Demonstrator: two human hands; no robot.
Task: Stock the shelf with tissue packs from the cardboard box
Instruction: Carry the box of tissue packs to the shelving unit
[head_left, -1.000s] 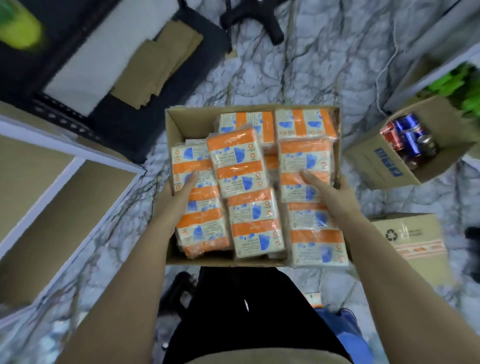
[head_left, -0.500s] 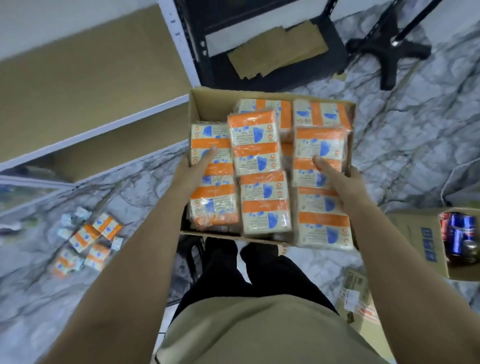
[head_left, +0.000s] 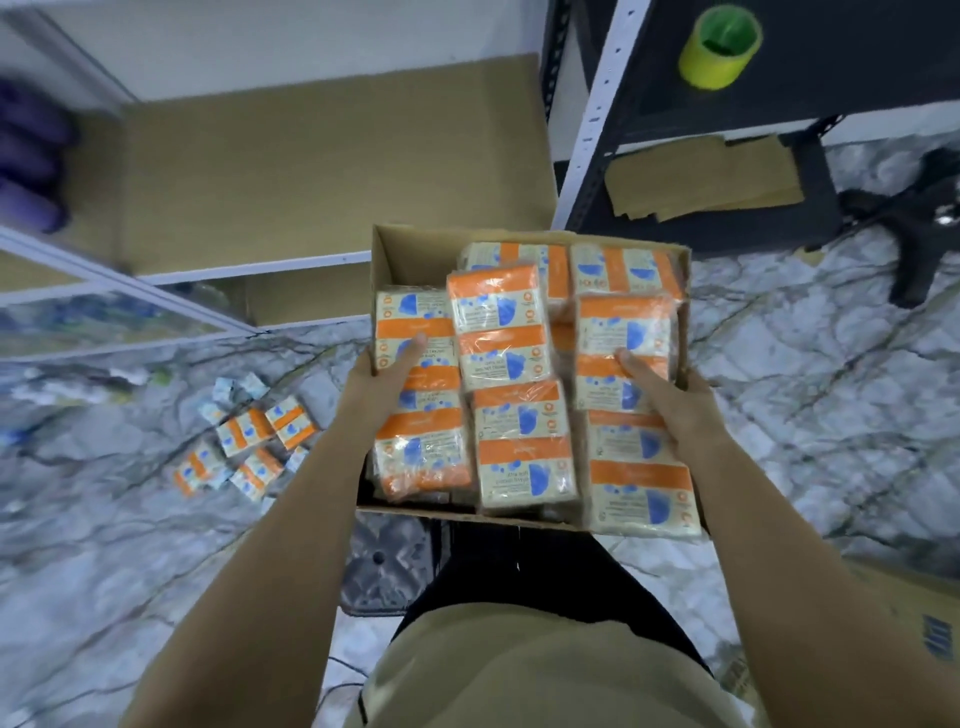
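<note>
I hold an open cardboard box (head_left: 400, 260) in front of my waist, above the floor. It is packed with several orange, cream and blue tissue packs (head_left: 501, 332). My left hand (head_left: 387, 371) grips the box's left side, thumb resting on a pack. My right hand (head_left: 660, 395) grips the right side, thumb on another pack. The white shelf (head_left: 260, 265) with a brown board stands ahead to the left, its near bay bare. Several loose tissue packs (head_left: 244, 449) lie on the marble floor at the left.
A dark metal rack (head_left: 587, 130) stands ahead right with a yellow-green tape roll (head_left: 719, 47) and flat cardboard pieces (head_left: 701, 176). A black chair base (head_left: 914, 228) sits far right. Purple items (head_left: 28, 171) fill the shelf's left end. Another carton (head_left: 914, 618) is low right.
My view and the box have swung left toward the white shelf. The shelf and the loose packs on the floor are now nearer the centre. Both hands keep the same hold.
</note>
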